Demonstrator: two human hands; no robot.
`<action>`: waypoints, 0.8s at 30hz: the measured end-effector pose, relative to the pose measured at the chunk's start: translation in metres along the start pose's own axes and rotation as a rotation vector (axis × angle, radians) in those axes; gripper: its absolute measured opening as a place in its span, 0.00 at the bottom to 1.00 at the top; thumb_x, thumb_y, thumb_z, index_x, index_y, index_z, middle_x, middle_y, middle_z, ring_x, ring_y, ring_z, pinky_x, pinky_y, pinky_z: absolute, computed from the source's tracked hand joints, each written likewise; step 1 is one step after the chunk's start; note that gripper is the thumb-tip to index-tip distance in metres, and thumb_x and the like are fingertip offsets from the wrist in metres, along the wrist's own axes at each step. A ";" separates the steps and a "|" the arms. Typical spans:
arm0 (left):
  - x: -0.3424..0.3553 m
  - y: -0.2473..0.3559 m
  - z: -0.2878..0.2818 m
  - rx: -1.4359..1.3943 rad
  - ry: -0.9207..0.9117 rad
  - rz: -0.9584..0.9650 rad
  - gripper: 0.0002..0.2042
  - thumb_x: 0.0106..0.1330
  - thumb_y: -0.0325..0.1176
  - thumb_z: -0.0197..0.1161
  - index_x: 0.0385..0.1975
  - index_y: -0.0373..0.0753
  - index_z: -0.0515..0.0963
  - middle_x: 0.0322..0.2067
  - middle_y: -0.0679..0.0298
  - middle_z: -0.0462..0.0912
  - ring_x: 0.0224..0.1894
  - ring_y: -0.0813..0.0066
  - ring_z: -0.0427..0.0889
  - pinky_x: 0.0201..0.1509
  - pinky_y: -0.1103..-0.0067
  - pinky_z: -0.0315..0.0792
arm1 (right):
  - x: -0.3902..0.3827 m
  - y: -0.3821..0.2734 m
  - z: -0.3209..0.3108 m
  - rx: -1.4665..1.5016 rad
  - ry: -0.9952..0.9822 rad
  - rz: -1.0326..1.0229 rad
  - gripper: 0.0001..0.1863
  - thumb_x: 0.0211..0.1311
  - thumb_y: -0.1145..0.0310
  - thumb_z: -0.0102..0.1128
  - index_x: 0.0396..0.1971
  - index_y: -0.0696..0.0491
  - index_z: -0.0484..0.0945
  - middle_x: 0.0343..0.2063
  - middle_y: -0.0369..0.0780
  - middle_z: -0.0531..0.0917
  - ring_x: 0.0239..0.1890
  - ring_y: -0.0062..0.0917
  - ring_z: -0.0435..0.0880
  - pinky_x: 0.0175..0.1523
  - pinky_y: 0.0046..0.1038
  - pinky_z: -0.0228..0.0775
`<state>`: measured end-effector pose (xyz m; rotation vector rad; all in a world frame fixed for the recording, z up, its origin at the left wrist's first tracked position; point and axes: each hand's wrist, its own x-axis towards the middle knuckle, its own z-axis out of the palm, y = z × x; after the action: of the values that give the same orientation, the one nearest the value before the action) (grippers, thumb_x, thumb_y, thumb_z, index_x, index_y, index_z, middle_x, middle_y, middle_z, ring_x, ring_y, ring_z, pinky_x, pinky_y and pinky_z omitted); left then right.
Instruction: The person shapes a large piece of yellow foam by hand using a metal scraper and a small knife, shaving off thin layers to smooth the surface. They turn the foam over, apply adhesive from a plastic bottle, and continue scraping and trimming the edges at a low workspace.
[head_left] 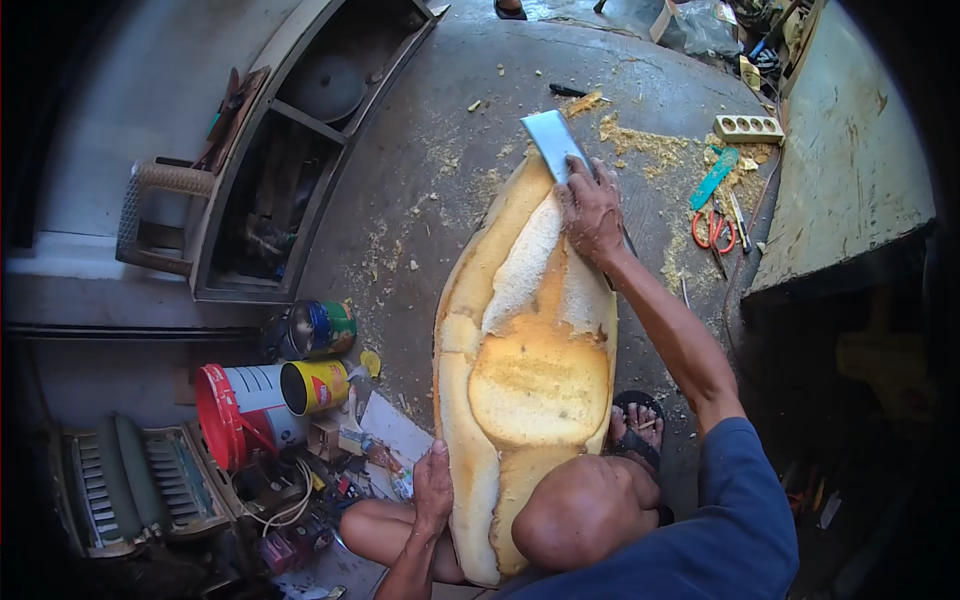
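A long yellow foam seat pad, shaped like a motorcycle seat, lies lengthwise in front of me. Paler, roughened foam strips run along its left side and far part, and a rounded hollow sits in its middle. My right hand is closed on a flat, light-blue rectangular block at the pad's narrow far end. Which kind of tool this is, I cannot make out. My left hand grips the near left edge of the pad, its fingers partly hidden. My bent right knee covers part of the near end.
Foam crumbs litter the grey floor. Red-handled scissors, a teal tool and a power strip lie at right. Paint cans, a red-and-white bucket and a metal cabinet stand at left.
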<state>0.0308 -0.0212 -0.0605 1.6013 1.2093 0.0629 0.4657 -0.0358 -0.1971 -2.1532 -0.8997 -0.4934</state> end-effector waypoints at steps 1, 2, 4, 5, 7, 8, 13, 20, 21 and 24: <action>0.001 0.001 -0.003 -0.007 -0.007 -0.004 0.26 0.81 0.49 0.42 0.39 0.30 0.79 0.30 0.63 0.83 0.32 0.78 0.78 0.39 0.79 0.73 | -0.005 -0.017 0.001 0.016 0.006 -0.006 0.18 0.64 0.73 0.55 0.53 0.57 0.72 0.58 0.47 0.78 0.62 0.54 0.71 0.68 0.51 0.61; 0.000 0.006 -0.007 -0.004 0.007 0.004 0.26 0.81 0.49 0.42 0.39 0.30 0.79 0.30 0.63 0.83 0.32 0.78 0.78 0.39 0.79 0.73 | -0.023 -0.053 -0.007 0.207 -0.083 -0.076 0.16 0.64 0.71 0.55 0.52 0.57 0.73 0.59 0.46 0.77 0.63 0.54 0.71 0.68 0.52 0.60; -0.009 0.014 -0.010 -0.030 0.049 0.021 0.26 0.81 0.50 0.43 0.38 0.30 0.79 0.30 0.63 0.82 0.31 0.78 0.77 0.39 0.79 0.73 | -0.080 -0.139 -0.051 0.479 -0.262 -0.263 0.10 0.65 0.68 0.55 0.43 0.56 0.73 0.61 0.44 0.75 0.66 0.54 0.69 0.70 0.57 0.57; -0.010 0.008 -0.009 -0.022 0.045 0.016 0.26 0.81 0.50 0.43 0.38 0.30 0.79 0.30 0.63 0.82 0.31 0.78 0.77 0.39 0.79 0.73 | -0.094 -0.148 -0.067 0.480 -0.263 -0.253 0.10 0.65 0.68 0.55 0.43 0.56 0.73 0.61 0.44 0.75 0.66 0.54 0.69 0.70 0.57 0.57; -0.013 -0.005 -0.010 -0.119 0.123 0.040 0.26 0.81 0.50 0.43 0.38 0.30 0.78 0.30 0.64 0.82 0.31 0.79 0.77 0.38 0.78 0.73 | -0.090 -0.140 -0.067 0.521 -0.340 -0.370 0.10 0.66 0.67 0.56 0.44 0.54 0.74 0.61 0.44 0.76 0.65 0.52 0.71 0.69 0.58 0.57; -0.009 -0.002 -0.006 -0.122 0.109 0.029 0.26 0.81 0.50 0.43 0.38 0.30 0.78 0.30 0.64 0.82 0.31 0.79 0.77 0.38 0.78 0.73 | -0.081 -0.120 -0.062 0.466 -0.314 -0.359 0.10 0.66 0.67 0.56 0.44 0.54 0.75 0.60 0.44 0.77 0.64 0.51 0.72 0.69 0.57 0.57; 0.001 0.009 -0.006 -0.039 -0.025 0.030 0.27 0.81 0.50 0.41 0.38 0.30 0.78 0.29 0.64 0.82 0.31 0.78 0.77 0.37 0.78 0.73 | -0.041 -0.032 -0.001 0.432 -0.229 0.060 0.09 0.66 0.71 0.55 0.44 0.56 0.75 0.59 0.45 0.79 0.65 0.50 0.72 0.69 0.50 0.61; -0.006 -0.012 -0.004 -0.130 0.103 -0.018 0.27 0.81 0.49 0.40 0.34 0.31 0.78 0.27 0.65 0.81 0.29 0.79 0.76 0.35 0.79 0.72 | -0.050 -0.049 -0.029 0.368 -0.208 -0.172 0.12 0.63 0.66 0.60 0.44 0.54 0.76 0.59 0.41 0.79 0.65 0.45 0.72 0.71 0.51 0.61; 0.002 -0.020 -0.008 -0.127 0.099 -0.045 0.28 0.81 0.49 0.40 0.34 0.31 0.79 0.27 0.65 0.81 0.29 0.79 0.77 0.35 0.79 0.72 | -0.012 -0.025 -0.027 0.289 -0.122 -0.024 0.12 0.63 0.67 0.60 0.43 0.55 0.76 0.57 0.43 0.80 0.61 0.46 0.76 0.69 0.51 0.64; 0.009 -0.020 -0.013 -0.081 0.065 -0.066 0.28 0.81 0.50 0.40 0.33 0.31 0.79 0.27 0.65 0.82 0.29 0.78 0.78 0.36 0.79 0.73 | -0.039 -0.030 -0.023 0.375 -0.087 -0.102 0.10 0.64 0.66 0.59 0.41 0.56 0.76 0.56 0.46 0.80 0.60 0.47 0.75 0.67 0.51 0.65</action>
<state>0.0144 -0.0080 -0.0751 1.4983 1.2928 0.1213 0.4159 -0.0567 -0.1901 -1.8050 -1.0616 -0.2563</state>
